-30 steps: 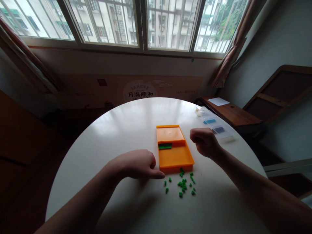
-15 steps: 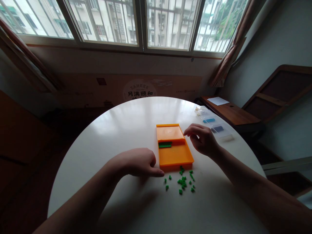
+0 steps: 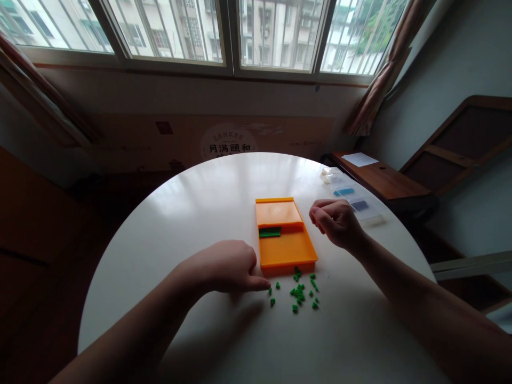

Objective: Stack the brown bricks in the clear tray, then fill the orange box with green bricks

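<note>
An orange tray (image 3: 288, 254) lies on the white table, its back half a raised flat panel. A dark green studded strip (image 3: 270, 232) is at the left of its lower compartment. Small green bricks (image 3: 298, 292) are scattered before its front edge. Left of the tray, my left hand (image 3: 234, 266) hovers with its thumb stretched toward the nearest bricks; the thumb stands apart and the other fingers are mostly hidden. My right hand (image 3: 336, 220) is to the right of the tray, apart from it, with fingers curled closed. Whatever they may hold is hidden.
At the right rim of the round white table (image 3: 168, 213), a clear plastic case (image 3: 352, 196) holds blue and dark pieces. Beyond it stands a brown wooden chair or desk (image 3: 384, 176) with a white paper (image 3: 360, 159) on it. Barred windows are behind the table.
My right hand has drawn back to the right, away from the tray's edge, and its fingers have curled in. My left hand is nearly still. The view has tilted slightly.
</note>
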Demonstrator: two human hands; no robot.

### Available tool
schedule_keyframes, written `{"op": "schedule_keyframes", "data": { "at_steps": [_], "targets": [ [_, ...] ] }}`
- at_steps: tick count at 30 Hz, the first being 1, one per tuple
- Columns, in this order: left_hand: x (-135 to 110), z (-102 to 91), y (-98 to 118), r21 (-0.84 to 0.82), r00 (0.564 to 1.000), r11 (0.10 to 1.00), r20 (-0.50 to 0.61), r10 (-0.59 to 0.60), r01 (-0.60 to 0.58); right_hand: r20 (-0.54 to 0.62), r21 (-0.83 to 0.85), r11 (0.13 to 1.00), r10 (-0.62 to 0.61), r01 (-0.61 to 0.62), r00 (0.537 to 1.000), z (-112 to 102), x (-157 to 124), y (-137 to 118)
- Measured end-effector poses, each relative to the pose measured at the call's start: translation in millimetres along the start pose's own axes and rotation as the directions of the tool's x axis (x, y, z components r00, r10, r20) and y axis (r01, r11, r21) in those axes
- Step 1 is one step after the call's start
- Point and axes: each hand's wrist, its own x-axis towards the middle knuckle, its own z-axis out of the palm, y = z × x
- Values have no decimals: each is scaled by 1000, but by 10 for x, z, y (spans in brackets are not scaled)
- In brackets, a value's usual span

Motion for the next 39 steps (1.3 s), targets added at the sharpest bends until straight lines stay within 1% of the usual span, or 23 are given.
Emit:
{"op": "schedule_keyframes", "data": {
  "at_steps": [3, 4, 5, 7, 8, 10, 12, 14, 15, 17, 19, 22, 25, 27, 29, 31, 35, 36, 37, 39],
  "targets": [
    [-16, -6, 80, 5, 1000, 1000, -2, -10, 10, -1, 60, 996, 60, -60, 998, -26, -3, -28],
    [-19, -9, 99, 7, 1000, 1000, -1, -16, 16, 25, 70, 995, 68, -70, 997, -38, 0, -42],
    [-21, -11, 114, 11, 1000, 1000, -2, -23, 23, 73, 73, 995, 67, -72, 995, -51, 4, -59],
    [-20, -11, 129, 20, 999, 999, -3, -35, 35, 231, 51, 997, 36, -49, 972, -76, 16, -99],
    [-19, -8, 132, 25, 999, 999, -6, -40, 40, 326, 29, 999, 15, -26, 945, -87, 22, -122],
    [-14, 4, 134, 37, 999, 998, -17, -45, 45, 497, -18, 999, -25, 39, 867, -101, 32, -171],
    [-7, 20, 136, 53, 999, 998, -28, -45, 46, 613, -46, 994, -48, 97, 789, -105, 32, -223],
    [1, 36, 143, 67, 998, 997, -41, -37, 39, 680, -53, 989, -64, 136, 731, -100, 21, -279],
    [6, 42, 148, 76, 998, 996, -47, -33, 37, 700, -54, 988, -67, 147, 711, -96, 13, -306],
    [14, 50, 159, 97, 998, 995, -57, -31, 37, 725, -64, 985, -64, 160, 686, -90, -3, -356],
    [16, 50, 168, 114, 998, 993, -61, -33, 39, 734, -78, 982, -60, 171, 676, -93, -15, -388],
    [3, 36, 167, 102, 999, 994, -46, -29, 33, 733, -95, 978, -58, 186, 678, -120, -19, -385],
    [-23, 20, 145, 57, 1000, 998, -15, -11, 12, 719, -115, 978, -39, 175, 693, -164, -9, -330],
    [-35, 15, 123, 35, 1000, 999, 0, 2, -2, 713, -138, 978, -10, 155, 701, -195, 1, -289],
    [-36, 19, 101, 23, 1000, 1000, 8, 5, -5, 719, -167, 978, 33, 127, 694, -225, 12, -263],
    [-25, 30, 82, 15, 1000, 1000, 12, 0, 0, 746, -203, 975, 93, 91, 659, -254, 20, -263],
    [3, 66, 66, 1, 999, 999, 8, -36, 36, 802, -320, 947, 258, 24, 538, -291, 5, -351],
    [6, 73, 66, 0, 999, 999, 5, -43, 43, 803, -351, 936, 289, 23, 521, -291, -8, -385],
    [8, 78, 68, 0, 999, 999, 4, -43, 43, 799, -376, 926, 308, 29, 517, -288, -22, -419],
    [4, 82, 74, 8, 1000, 999, 5, -31, 31, 791, -404, 913, 319, 55, 523, -275, -53, -478]
  ]
}}
